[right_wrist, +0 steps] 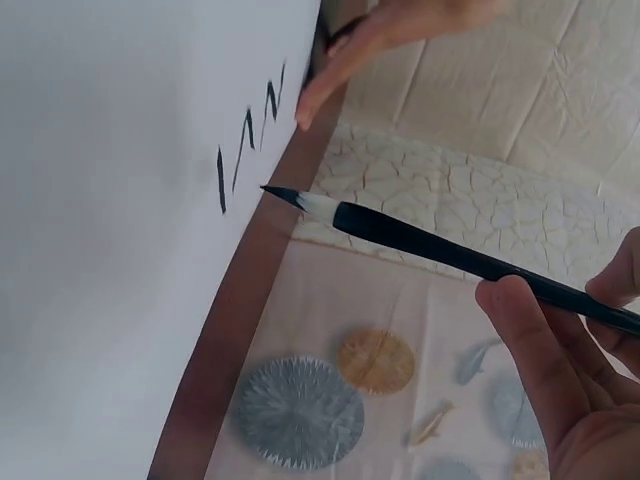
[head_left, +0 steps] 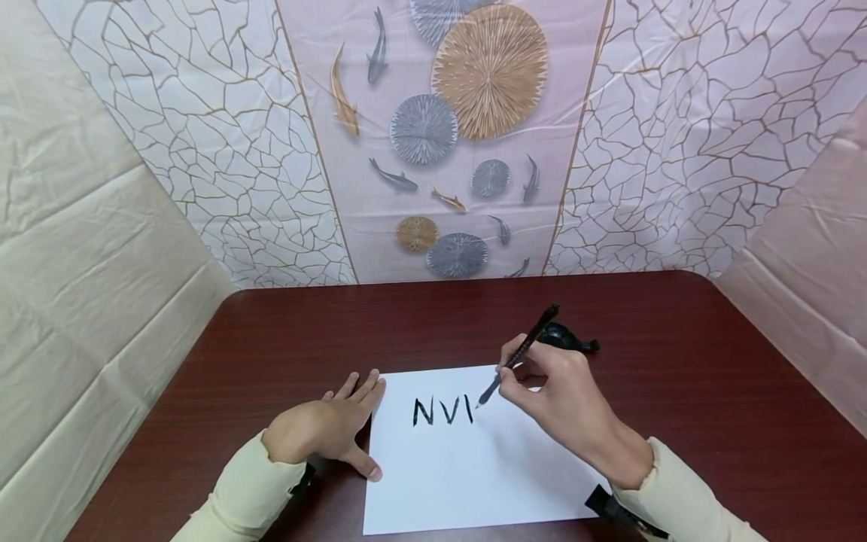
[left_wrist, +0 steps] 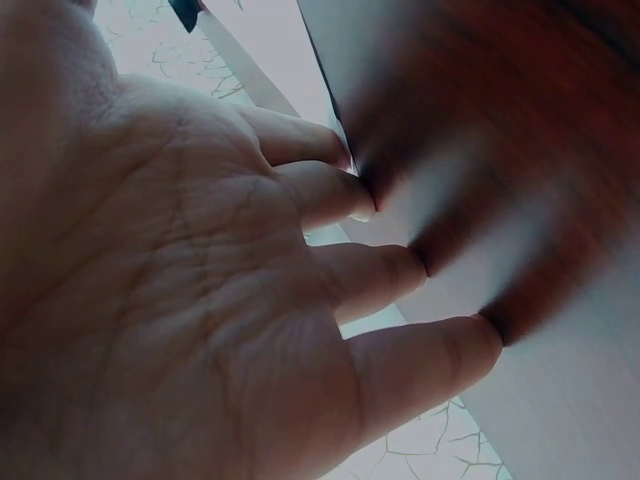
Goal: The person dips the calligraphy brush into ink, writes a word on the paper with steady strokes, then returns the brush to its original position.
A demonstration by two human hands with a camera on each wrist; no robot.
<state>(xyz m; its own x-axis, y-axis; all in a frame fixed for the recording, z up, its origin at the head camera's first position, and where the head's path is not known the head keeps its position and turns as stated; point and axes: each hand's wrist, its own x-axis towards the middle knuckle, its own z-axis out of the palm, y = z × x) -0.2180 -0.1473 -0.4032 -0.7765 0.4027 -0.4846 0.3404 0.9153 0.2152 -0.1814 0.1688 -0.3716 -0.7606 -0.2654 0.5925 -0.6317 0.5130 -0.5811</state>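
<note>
A black-handled paintbrush [right_wrist: 420, 240] is pinched between the thumb and fingers of my right hand [head_left: 565, 399]. Its bristles are pale with a dark inked tip, which in the right wrist view stands just off the white sheet of paper [head_left: 440, 482]. Dark strokes on the paper read "NV" followed by one near-upright line [head_left: 469, 409]. My left hand [head_left: 332, 425] lies at the sheet's left edge with its fingers spread, thumb and fingertips touching the edge. In the left wrist view the fingertips [left_wrist: 465, 350] meet the dark wooden table.
Behind my right hand, a small black object [head_left: 569, 339], partly hidden, sits on the reddish-brown table [head_left: 305, 324]. A patterned cloth backdrop [head_left: 223, 150] rises at the table's far edge, and plain cloth walls [head_left: 81, 301] stand at both sides.
</note>
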